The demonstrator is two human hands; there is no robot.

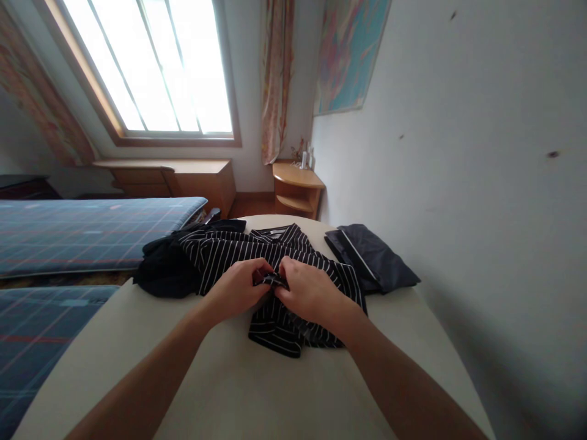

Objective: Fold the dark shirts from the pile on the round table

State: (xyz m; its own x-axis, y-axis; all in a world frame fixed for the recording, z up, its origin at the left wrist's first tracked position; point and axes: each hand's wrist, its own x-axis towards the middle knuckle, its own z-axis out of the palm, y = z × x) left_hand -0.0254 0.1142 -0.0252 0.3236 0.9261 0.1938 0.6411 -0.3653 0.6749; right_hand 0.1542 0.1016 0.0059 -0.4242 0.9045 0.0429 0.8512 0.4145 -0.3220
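Note:
A black shirt with white stripes (233, 252) lies spread on the round pale table (220, 379), its collar toward the far side. Both hands meet over its middle, pinching a gathered bit of the fabric. My left hand (241, 284) is closed on the cloth from the left, thumb and fingertips together. From the right, my right hand (307, 290) grips the same fold, close beside the left fingertips. One striped part hangs toward me below the hands. The exact spot between the fingertips is partly hidden.
Dark clothing (167, 269) is heaped at the table's left edge. Folded dark grey garments (378, 256) lie at the right, near the wall. Beyond the table's left side are beds with blue plaid mattresses (101, 232). A wooden corner shelf (298, 175) stands behind.

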